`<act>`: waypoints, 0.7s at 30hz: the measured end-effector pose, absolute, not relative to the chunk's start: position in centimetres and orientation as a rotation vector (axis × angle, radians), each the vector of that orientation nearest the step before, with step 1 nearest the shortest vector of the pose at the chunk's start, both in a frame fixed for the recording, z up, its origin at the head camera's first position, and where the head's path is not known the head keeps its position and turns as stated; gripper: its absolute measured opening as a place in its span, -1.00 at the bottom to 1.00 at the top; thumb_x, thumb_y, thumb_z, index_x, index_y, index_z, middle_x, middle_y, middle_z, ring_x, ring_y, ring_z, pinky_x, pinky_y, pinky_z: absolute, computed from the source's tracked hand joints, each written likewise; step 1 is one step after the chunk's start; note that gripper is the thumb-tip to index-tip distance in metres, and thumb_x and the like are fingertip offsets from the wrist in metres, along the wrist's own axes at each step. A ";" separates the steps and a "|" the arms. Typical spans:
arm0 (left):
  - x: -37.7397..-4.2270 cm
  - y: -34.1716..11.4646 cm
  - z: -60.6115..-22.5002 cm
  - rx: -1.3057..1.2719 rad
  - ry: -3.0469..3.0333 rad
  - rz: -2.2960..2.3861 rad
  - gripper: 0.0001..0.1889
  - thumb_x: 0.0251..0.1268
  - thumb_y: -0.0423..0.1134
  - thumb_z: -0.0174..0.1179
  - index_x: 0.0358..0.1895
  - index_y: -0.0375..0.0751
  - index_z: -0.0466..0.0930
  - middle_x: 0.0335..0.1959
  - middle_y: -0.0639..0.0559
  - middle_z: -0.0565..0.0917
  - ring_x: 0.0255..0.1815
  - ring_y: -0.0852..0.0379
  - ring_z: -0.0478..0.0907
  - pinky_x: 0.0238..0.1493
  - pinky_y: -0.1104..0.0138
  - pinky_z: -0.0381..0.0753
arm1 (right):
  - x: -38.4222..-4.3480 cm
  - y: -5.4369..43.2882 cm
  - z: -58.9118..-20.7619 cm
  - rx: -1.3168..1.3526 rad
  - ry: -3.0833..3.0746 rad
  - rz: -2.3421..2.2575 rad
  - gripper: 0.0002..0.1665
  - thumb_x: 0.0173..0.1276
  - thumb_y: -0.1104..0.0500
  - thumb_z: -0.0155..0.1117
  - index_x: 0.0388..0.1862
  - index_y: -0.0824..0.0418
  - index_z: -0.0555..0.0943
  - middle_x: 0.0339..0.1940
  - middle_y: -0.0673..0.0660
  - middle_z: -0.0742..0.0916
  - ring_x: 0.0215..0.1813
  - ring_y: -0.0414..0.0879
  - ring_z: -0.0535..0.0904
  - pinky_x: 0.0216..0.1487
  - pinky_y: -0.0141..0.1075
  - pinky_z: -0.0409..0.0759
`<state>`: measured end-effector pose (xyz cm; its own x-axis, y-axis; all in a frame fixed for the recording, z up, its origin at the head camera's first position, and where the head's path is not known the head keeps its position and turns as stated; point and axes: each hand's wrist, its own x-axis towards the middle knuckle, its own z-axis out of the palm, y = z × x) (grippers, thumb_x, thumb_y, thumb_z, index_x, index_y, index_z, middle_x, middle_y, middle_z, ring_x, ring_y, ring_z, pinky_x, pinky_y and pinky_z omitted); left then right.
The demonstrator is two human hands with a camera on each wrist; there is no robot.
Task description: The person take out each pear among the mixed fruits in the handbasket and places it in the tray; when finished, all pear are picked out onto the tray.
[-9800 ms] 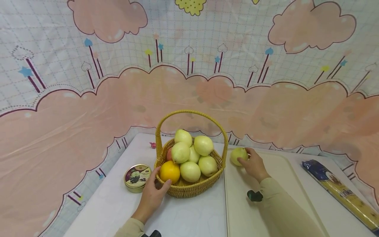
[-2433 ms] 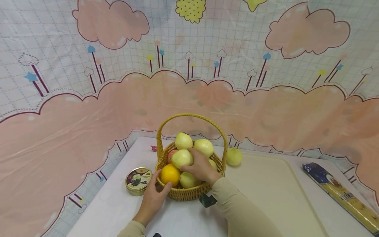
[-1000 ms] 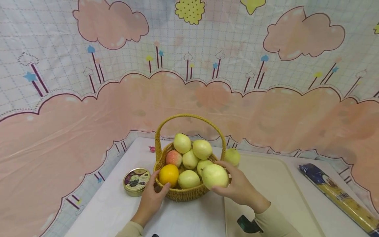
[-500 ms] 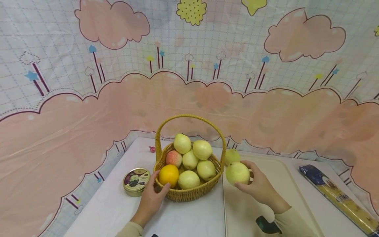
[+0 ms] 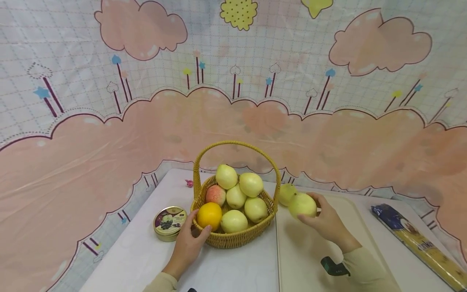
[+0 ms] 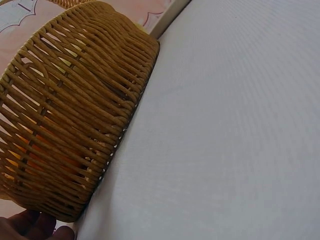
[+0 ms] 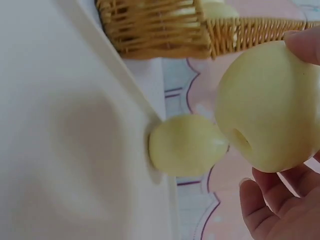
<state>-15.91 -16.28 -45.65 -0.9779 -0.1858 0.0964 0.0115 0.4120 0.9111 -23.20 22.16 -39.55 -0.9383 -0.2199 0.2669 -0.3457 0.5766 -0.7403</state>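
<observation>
Pale-yellow pear (image 5: 302, 205) is held in the right hand (image 5: 326, 221), fingers (image 7: 306, 44) curled round it, above the far-left corner of the cream tray (image 5: 328, 259) and just beside a second pear (image 5: 286, 193) already lying there. Judged step: set the held pear down next to that pear. Lower it slowly onto a flat side so that it does not roll, keep a small gap from the resting pear to avoid knocking it off the tray edge, and release only once the tray carries the weight. The left hand (image 5: 187, 247) has its fingers curved against the wicker basket (image 5: 233, 237), bracing it on the white surface (image 5: 226, 271); that brace stops the basket sliding toward the tray.
</observation>
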 end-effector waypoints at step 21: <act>-16.1 -16.4 -45.8 0.120 -2.467 -1.614 -0.24 0.39 0.02 0.25 0.52 -0.21 0.15 0.50 -0.31 0.22 0.51 -0.28 0.12 0.46 -0.15 0.11 | -26.1 23.4 -40.4 0.331 -2.731 1.337 -0.04 0.31 0.06 0.42 0.48 0.43 0.15 0.30 0.51 0.46 0.26 0.35 0.43 0.01 -0.04 0.57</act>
